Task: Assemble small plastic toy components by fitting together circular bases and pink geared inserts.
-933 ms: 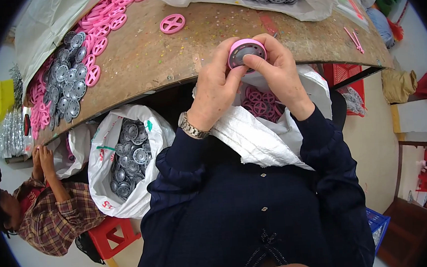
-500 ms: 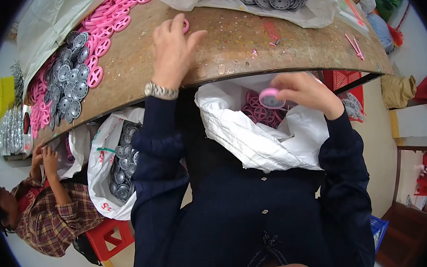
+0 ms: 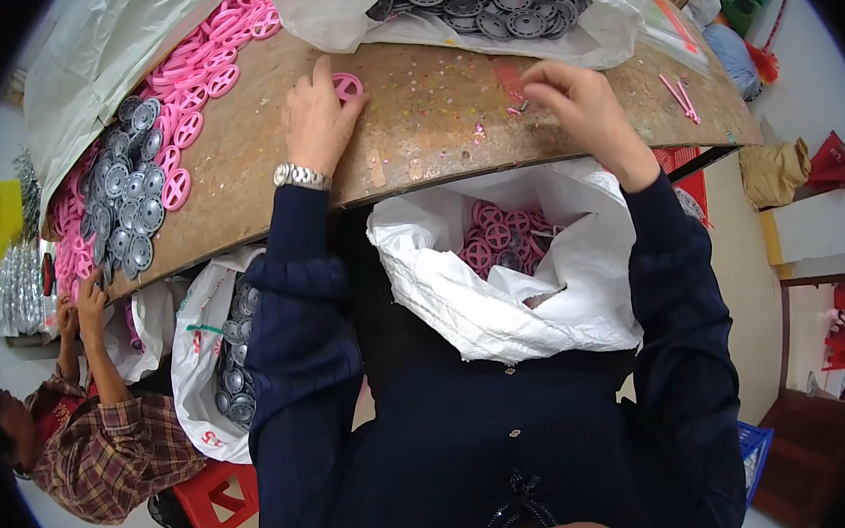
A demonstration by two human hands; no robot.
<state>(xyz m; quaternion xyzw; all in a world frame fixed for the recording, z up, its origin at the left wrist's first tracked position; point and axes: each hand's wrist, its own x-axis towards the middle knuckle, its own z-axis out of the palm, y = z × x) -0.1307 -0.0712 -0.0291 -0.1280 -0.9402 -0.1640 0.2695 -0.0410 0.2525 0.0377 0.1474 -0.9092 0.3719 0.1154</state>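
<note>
On the brown worktable [image 3: 432,134], my left hand [image 3: 317,118] grips a pink spoked wheel [image 3: 347,86] between thumb and fingers, keeping it against the board. A metal-banded watch circles that wrist. Over the table's right part hovers my right hand [image 3: 579,108], its fingers loosely bent and apart, with no object visible in them. Beyond it, grey wheel discs [image 3: 511,4] lie in an open white plastic bag [image 3: 324,19]. Below the table edge, in front of my body, a white woven sack [image 3: 476,314] contains pink wheels [image 3: 490,234], some with grey discs fitted.
Pink wheels [image 3: 218,57] and grey discs [image 3: 124,188] are heaped at the table's left. Another bag of grey discs [image 3: 237,368] hangs beside my left arm. A co-worker [image 3: 109,447] in a plaid shirt sits at the left. Pink sticks [image 3: 679,98] lie at the right.
My right hand has let go of a pink wheel with a grey disc at the sack and risen over the table. My left hand stays at its pink wheel; the whole view has shifted slightly.
</note>
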